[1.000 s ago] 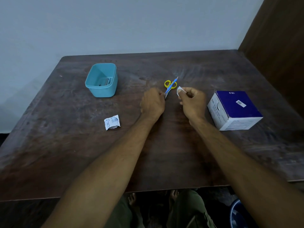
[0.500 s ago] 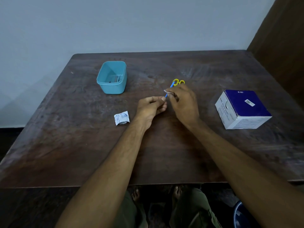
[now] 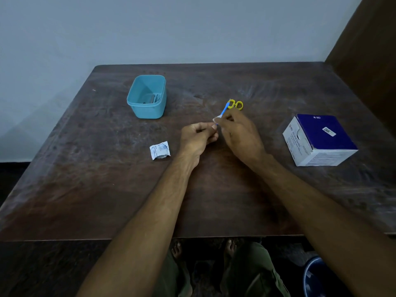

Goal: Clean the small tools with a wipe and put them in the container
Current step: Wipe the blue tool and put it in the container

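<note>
A thin blue tool (image 3: pixel 224 109) is pinched at its near end by my left hand (image 3: pixel 198 138). My right hand (image 3: pixel 241 133) presses a small white wipe (image 3: pixel 216 119) around the tool's lower part. Small yellow-handled scissors (image 3: pixel 236 104) lie on the table just behind the hands. The teal container (image 3: pixel 147 97) stands at the back left and has several metal tools in its bottom. The two hands touch at the fingertips above the table's middle.
A torn white wipe wrapper (image 3: pixel 159 150) lies left of my left hand. A blue and white box of alcohol swabs (image 3: pixel 319 139) sits at the right. The dark wooden table (image 3: pixel 85 179) meets a wall at the back and a brown panel at the right.
My right hand has brought the wipe onto the blue tool and now covers its lower part. My left hand turned palm-up at the tool's end. The view shifted to the left.
</note>
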Demonstrator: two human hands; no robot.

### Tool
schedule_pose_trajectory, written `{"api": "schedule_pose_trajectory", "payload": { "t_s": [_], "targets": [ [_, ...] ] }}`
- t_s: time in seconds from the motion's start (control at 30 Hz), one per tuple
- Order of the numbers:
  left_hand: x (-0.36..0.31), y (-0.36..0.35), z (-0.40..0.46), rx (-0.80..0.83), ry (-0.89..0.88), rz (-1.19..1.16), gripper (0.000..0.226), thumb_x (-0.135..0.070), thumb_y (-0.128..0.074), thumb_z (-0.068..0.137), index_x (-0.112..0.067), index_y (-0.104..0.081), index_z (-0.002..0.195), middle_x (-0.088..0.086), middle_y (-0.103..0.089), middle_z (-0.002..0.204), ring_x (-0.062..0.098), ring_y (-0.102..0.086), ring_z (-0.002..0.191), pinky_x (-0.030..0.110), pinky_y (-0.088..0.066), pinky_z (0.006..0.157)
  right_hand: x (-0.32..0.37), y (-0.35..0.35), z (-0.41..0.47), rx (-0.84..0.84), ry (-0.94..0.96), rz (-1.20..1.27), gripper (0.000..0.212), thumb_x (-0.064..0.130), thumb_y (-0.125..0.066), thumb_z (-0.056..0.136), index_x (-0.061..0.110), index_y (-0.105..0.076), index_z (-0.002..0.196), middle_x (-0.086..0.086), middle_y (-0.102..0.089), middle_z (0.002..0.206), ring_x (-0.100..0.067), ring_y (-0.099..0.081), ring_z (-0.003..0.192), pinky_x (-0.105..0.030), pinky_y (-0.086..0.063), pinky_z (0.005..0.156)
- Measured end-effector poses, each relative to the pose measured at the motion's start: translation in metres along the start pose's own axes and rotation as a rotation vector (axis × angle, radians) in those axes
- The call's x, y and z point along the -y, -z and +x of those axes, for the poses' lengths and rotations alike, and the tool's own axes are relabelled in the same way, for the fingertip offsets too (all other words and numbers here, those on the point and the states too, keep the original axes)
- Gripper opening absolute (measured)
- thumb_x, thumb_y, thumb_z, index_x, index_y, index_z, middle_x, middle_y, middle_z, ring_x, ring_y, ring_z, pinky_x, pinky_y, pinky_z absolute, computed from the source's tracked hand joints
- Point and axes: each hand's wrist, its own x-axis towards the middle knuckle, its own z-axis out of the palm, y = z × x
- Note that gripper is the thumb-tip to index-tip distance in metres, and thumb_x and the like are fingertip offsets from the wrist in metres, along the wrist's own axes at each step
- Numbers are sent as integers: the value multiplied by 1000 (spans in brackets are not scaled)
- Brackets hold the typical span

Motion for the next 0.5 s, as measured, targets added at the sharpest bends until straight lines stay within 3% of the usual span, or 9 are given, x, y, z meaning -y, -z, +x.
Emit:
{"api": "schedule_pose_trajectory", "payload": {
  "t_s": [0.07,0.2,0.27,0.37,0.5],
  "targets": [
    [0,-1,0,-12,-7,4,11,0,-64,88,-6,-68,81,6,-65,70,5,-60,53,18,-56,66,0,-1,-2,80,22,-43,23,2,-48,87,-3,-68,98,-19,-60,96,-36,-57,85,-43,-51,71],
    [1,-4,-4,-31,-69,79,12,0,-63,89,-7,-67,80,5,-63,66,4,-58,51,17,-53,65,-11,-1,12,-23,-108,21,40,23,-38,90,-2,-68,102,-13,-60,98,-27,-57,88,-38,-50,72],
    [2,-5,-5,-45,-102,109,15,0,-63,89,-10,-67,78,4,-63,66,6,-57,53,16,-52,63,-15,3,18,-48,-153,19,37,20,-42,88,-2,-67,103,-13,-59,101,-26,-58,90,-40,-50,74],
    [3,-4,-3,-65,-118,147,17,-2,-62,90,-13,-66,77,3,-62,65,8,-57,56,14,-52,59,-3,0,10,-22,-2,-42,30,9,-46,86,-4,-70,98,-19,-61,92,-36,-61,81,-38,-53,63],
    [8,-5,0,-70,-124,201,17,-5,-60,92,-14,-65,78,2,-63,66,6,-57,55,18,-52,61,-1,-1,9,-14,-7,-18,44,21,-36,88,-3,-70,99,-18,-62,91,-34,-60,80,-35,-50,63]
  ]
}}
